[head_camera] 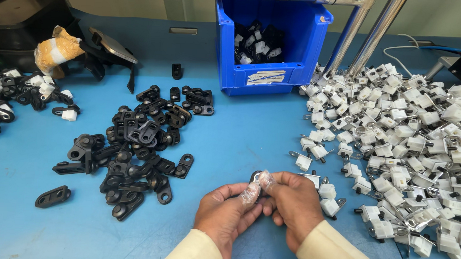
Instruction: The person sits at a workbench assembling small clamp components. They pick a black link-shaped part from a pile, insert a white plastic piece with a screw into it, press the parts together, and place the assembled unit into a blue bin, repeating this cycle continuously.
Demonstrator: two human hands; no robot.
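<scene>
My left hand (227,211) and my right hand (294,203) meet low in the middle of the view, above the blue table (251,130). Together they pinch a small black plastic part (255,176) between the fingertips; most of it is hidden. Thin clear covers sit on the left thumb and a right fingertip. Both sleeves are cream. A heap of black plastic brackets (135,140) lies to the left of my hands. A large heap of white-and-metal clip parts (408,154) spreads to the right, its nearest pieces touching distance from my right hand.
A blue bin (267,73) holding black and white parts stands at the back centre. Chrome tubes (367,34) rise beside it. At far left lie assembled black-and-white pieces (1,94), a tape-wrapped bundle (57,49) and a black tray (15,21).
</scene>
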